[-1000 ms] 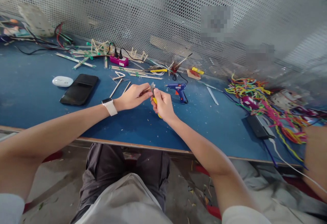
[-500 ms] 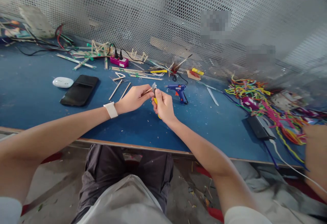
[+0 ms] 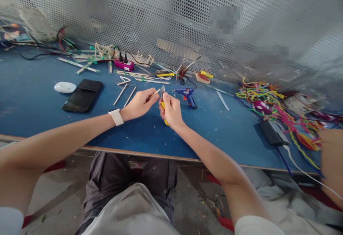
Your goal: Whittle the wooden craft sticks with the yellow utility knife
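My left hand (image 3: 141,103) is closed around a thin wooden stick (image 3: 156,93), whose tip pokes out past the fingers. In my right hand (image 3: 172,110) is a yellow utility knife (image 3: 163,103), gripped with its blade pointing up. The blade stands close beside the tip of the stick; whether they touch I cannot tell. Both hands are above the blue table (image 3: 139,135). A blue glue gun (image 3: 187,94) lies just right of the knife. Loose sticks (image 3: 130,96) rest on the table left of my left hand.
A black phone (image 3: 82,95) and a white mouse (image 3: 65,87) lie at left. Behind are a purple power strip (image 3: 124,64), stick frames (image 3: 103,51) and another yellow cutter (image 3: 165,74). At right are a tangle of coloured wires (image 3: 258,92), a dark box (image 3: 272,133) and another person's arm (image 3: 331,160).
My hands have drawn slightly apart, so more of the stick's tip and the knife blade shows between them. The things on the table have stayed where they were.
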`<move>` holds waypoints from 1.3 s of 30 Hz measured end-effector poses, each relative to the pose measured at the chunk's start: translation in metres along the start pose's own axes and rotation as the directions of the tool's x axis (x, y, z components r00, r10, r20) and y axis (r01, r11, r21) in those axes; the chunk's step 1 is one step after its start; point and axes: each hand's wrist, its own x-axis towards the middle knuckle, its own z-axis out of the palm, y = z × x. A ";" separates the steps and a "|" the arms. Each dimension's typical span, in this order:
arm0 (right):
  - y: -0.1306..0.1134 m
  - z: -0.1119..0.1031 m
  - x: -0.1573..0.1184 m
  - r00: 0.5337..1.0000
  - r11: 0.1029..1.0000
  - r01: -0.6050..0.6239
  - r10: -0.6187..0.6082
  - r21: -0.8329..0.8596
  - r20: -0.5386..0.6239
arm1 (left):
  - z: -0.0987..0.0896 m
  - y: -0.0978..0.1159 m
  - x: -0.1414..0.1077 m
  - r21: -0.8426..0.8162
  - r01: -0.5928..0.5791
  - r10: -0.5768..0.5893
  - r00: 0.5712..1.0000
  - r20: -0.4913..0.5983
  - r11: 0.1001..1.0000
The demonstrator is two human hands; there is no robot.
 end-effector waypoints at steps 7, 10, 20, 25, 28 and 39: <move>-0.006 -0.012 0.002 0.993 0.985 0.096 -0.085 -0.141 0.087 | -0.007 0.003 0.001 -0.064 0.028 -0.028 1.000 0.002 0.998; -0.005 -0.016 0.006 0.989 0.985 0.073 -0.051 -0.154 0.138 | -0.008 0.003 0.002 -0.047 0.023 -0.021 0.999 0.029 0.999; 0.001 -0.019 0.010 0.970 0.999 0.011 0.001 -0.048 0.244 | -0.013 0.001 0.000 0.020 -0.062 0.059 0.993 0.098 0.998; 0.000 -0.018 0.010 0.970 0.999 0.015 -0.006 -0.034 0.241 | -0.016 -0.007 0.003 0.087 -0.117 0.107 0.988 0.110 0.989; 0.000 -0.017 0.011 0.973 1.000 0.007 -0.005 -0.010 0.232 | -0.015 -0.008 0.005 0.107 -0.121 0.111 0.990 0.092 0.987; 0.004 -0.013 0.011 0.985 1.000 -0.023 0.020 0.016 0.173 | -0.010 -0.001 0.007 -0.037 -0.024 0.026 0.997 0.066 0.999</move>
